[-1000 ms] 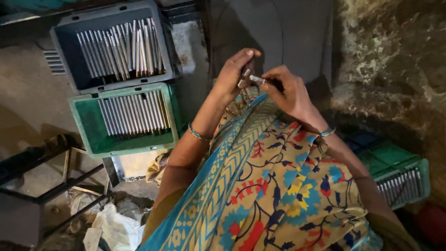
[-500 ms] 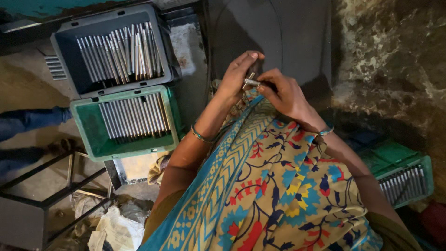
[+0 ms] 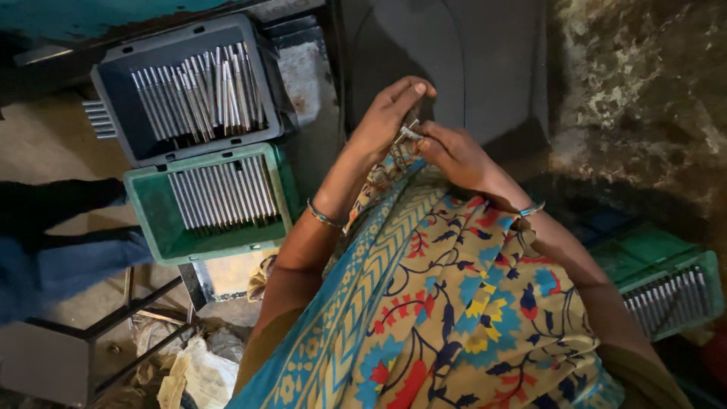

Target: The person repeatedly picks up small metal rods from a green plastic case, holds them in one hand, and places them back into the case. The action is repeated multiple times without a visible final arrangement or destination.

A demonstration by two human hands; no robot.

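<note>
Left hand (image 3: 386,121) and right hand (image 3: 454,155) pinching small shiny metal piece (image 3: 409,133), maybe a rod, mostly hidden by fingers, thin grey rods (image 3: 223,198) in green plastic crate (image 3: 151,220)

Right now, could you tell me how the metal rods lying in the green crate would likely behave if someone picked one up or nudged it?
The metal rods look straight and thin, so each is probably stiff and fairly light. They appear round and smooth, lying side by side in the green crate, so a nudged one would likely roll against its neighbours. Their sheen suggests they could slip through the fingers.
</note>
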